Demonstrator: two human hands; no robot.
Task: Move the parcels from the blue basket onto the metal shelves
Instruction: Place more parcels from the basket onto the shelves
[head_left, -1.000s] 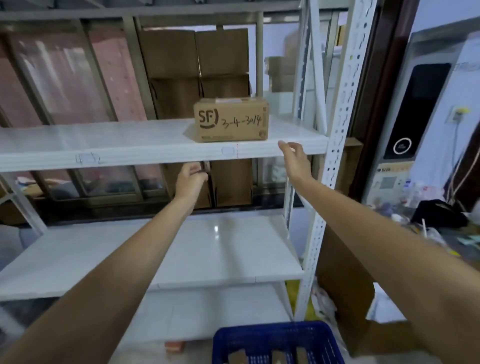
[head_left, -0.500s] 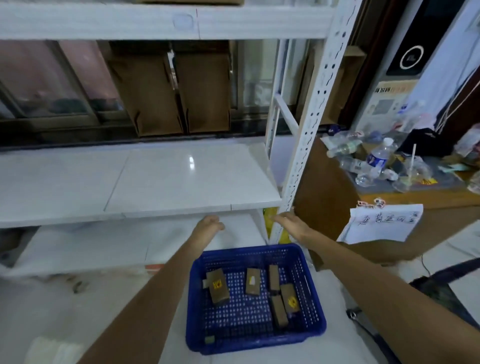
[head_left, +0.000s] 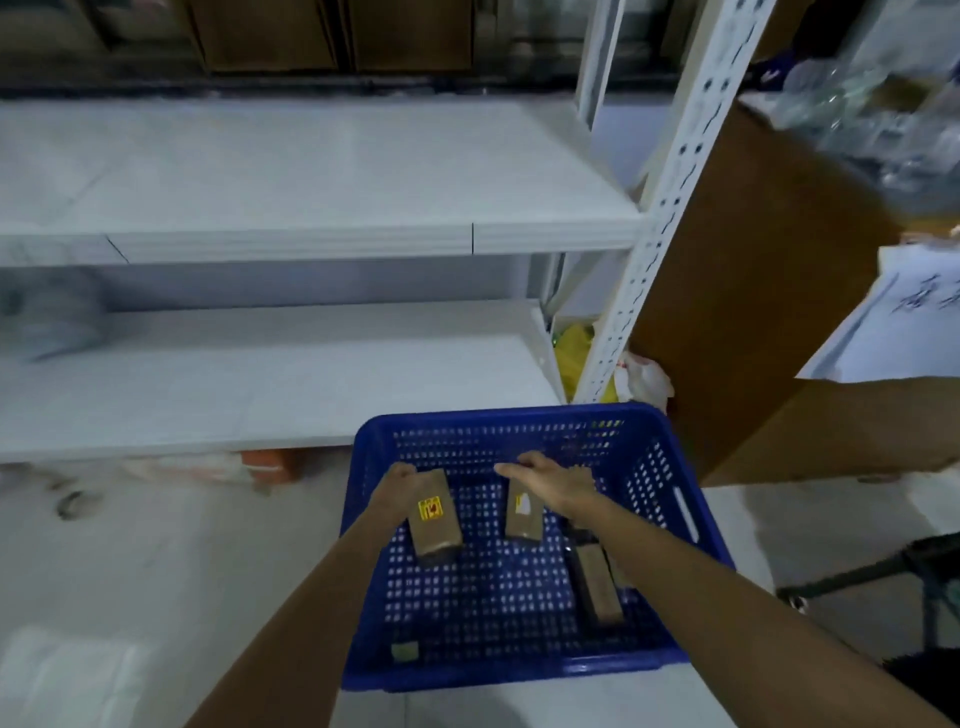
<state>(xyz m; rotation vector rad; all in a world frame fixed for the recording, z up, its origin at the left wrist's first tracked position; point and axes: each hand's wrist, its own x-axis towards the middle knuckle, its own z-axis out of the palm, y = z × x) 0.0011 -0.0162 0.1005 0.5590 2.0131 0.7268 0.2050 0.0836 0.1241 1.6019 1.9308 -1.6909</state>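
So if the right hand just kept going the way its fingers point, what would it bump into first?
Probably the far wall of the blue basket. The right hand lies over a small brown parcel, fingers aimed up-left, with only bare basket floor ahead; depth is uncertain.

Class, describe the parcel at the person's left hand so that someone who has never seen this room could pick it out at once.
Find the blue basket on the floor before the white metal shelves. Inside it, at the left, a small brown parcel lies against the left hand. Its yellow-and-red sticker sets it apart: the parcel under the right hand carries a white label.
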